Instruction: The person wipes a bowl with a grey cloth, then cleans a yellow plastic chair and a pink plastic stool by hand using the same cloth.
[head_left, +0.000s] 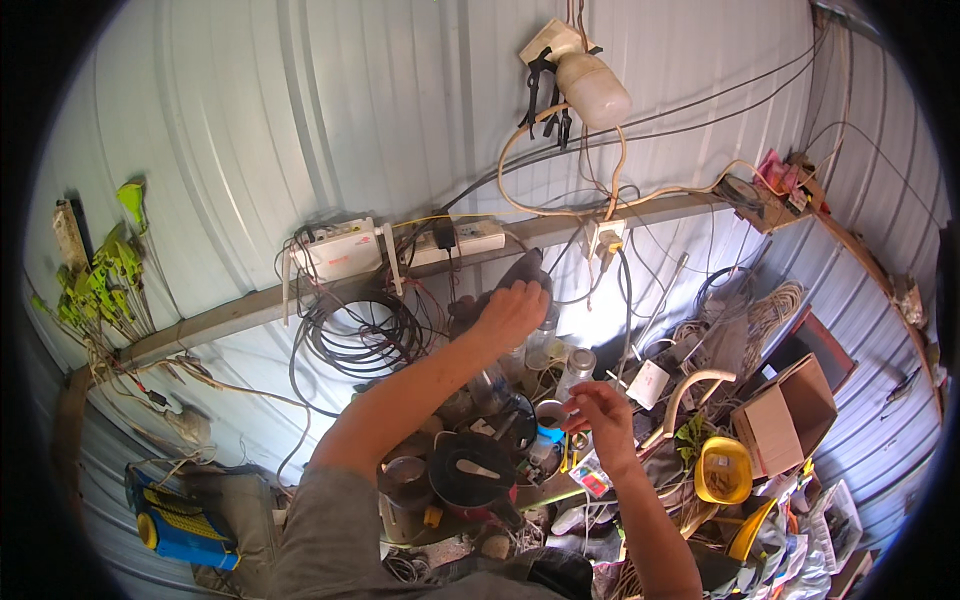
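Note:
My left hand (514, 309) is raised close to the metal wall, below the wall rail. Its fingers are closed on a dark, limp piece that looks like cloth (527, 268); the grip itself is partly hidden. Lower and to the right, my right hand (602, 421) hovers over the cluttered table, fingers bent and apart, with nothing visible in them. Just behind it stands a clear jar with a metal lid (579, 366). Another clear glass jar (538, 349) is below my left hand. Left of my right hand is an open cup (550, 412). A black-lidded kettle (469, 469) sits nearer me.
The rail carries a white router (341, 251), a power strip (469, 238) and a socket box (604, 234) with plugs. A coiled black cable (360, 337) hangs left. Rightward are a cardboard box (772, 435), a yellow plastic container (721, 480) and tangled cords (776, 311).

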